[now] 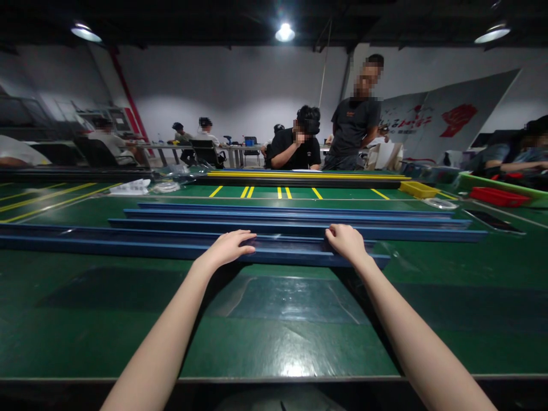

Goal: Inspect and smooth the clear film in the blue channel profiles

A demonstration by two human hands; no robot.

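Long blue channel-shaped rail (282,255) lies across a glossy green tabletop (278,348). Over it, left hand (229,247) spreads loosely; right hand (346,242) curls, grip unclear. Far beyond it, red wall lettering (411,121) blurs.

I see bare arms (165,337) reaching forward, the left hand (229,248) pointing toward three o'clock, thumb (247,250) apart; the right hand (346,242) curls toward ten.

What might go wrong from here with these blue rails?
With the left hand and right hand towards its right end, the nearest rail might dip at its long left side if lifted. The next rail lies close behind and could get scuffed. The phone near that rail's right end might get knocked.
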